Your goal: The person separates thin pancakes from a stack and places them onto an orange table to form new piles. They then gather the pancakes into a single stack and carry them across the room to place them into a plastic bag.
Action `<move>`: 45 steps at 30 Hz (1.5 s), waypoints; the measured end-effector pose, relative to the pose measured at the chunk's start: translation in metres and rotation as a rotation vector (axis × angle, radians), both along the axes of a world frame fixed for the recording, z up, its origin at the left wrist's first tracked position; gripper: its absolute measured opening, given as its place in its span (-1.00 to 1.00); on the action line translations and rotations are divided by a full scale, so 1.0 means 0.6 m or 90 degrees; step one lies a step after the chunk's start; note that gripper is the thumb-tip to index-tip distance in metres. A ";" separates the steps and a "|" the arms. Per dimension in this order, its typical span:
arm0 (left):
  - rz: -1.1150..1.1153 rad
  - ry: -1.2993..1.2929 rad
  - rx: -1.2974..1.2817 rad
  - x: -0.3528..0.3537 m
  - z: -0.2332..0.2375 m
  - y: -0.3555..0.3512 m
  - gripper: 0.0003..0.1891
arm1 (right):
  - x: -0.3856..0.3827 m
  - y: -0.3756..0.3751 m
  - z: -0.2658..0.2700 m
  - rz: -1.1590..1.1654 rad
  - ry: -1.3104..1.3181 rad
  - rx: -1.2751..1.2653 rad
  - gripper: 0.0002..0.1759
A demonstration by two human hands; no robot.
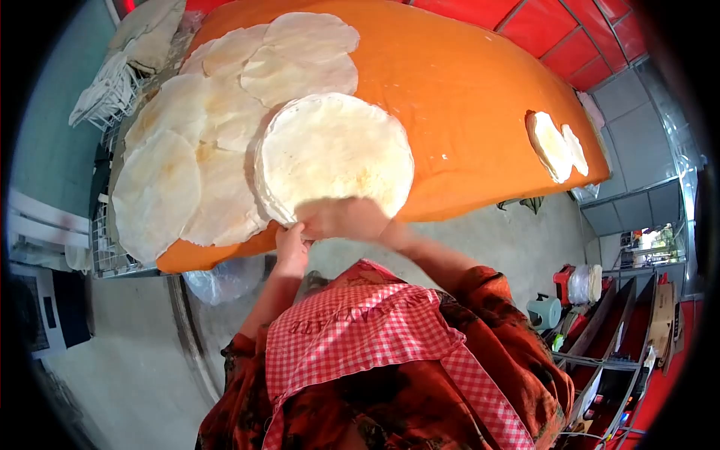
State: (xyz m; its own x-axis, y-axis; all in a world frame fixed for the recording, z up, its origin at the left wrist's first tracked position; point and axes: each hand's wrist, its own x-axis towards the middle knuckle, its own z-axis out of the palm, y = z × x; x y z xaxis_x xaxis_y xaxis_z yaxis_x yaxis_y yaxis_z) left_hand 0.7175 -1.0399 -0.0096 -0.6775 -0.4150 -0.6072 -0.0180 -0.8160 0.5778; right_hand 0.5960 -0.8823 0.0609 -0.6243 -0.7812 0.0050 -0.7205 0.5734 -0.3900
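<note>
White flatbread stack (pixel 335 154), round, lying flat

Red-panelled wall (pixel 581 37) above grey floor (pixel 127 352).

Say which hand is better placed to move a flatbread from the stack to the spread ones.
Probably the left. The left hand is at the near-left edge of the stack, on the side of the spread flatbreads; the right hand, blurred, is farther from them.

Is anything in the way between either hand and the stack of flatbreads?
Nothing visible: the left hand is at the near edge of the stack, and the blurred right hand overlaps that edge. The spread-out flatbreads lie off to the left.
</note>
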 end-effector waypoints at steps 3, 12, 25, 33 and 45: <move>-0.059 -0.060 -0.043 0.007 0.012 -0.004 -0.69 | -0.133 0.025 0.065 -0.210 0.075 -0.262 -0.55; -0.082 -0.016 -0.030 -0.001 0.041 -0.001 -0.73 | -0.390 0.093 -0.139 -0.392 -0.137 -0.214 -0.41; -0.321 0.224 -0.627 0.015 -0.080 -0.058 -0.58 | -0.347 0.060 -0.075 -0.498 0.153 -0.163 -0.60; -0.191 0.075 0.112 -0.009 -0.014 -0.048 -0.59 | 0.011 -0.007 0.032 0.098 0.264 -0.119 -0.60; -0.109 0.263 0.000 -0.053 0.206 -0.012 -0.65 | -0.099 -0.121 0.206 0.079 0.166 0.077 -0.73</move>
State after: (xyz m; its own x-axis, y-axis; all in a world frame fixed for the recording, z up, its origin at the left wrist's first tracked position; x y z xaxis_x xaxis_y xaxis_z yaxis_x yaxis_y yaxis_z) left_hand 0.6860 -1.0469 0.1142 -0.9222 -0.2755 -0.2714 0.0793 -0.8217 0.5644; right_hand 0.5364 -0.9548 0.1845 -0.5144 -0.8557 0.0555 -0.8545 0.5061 -0.1172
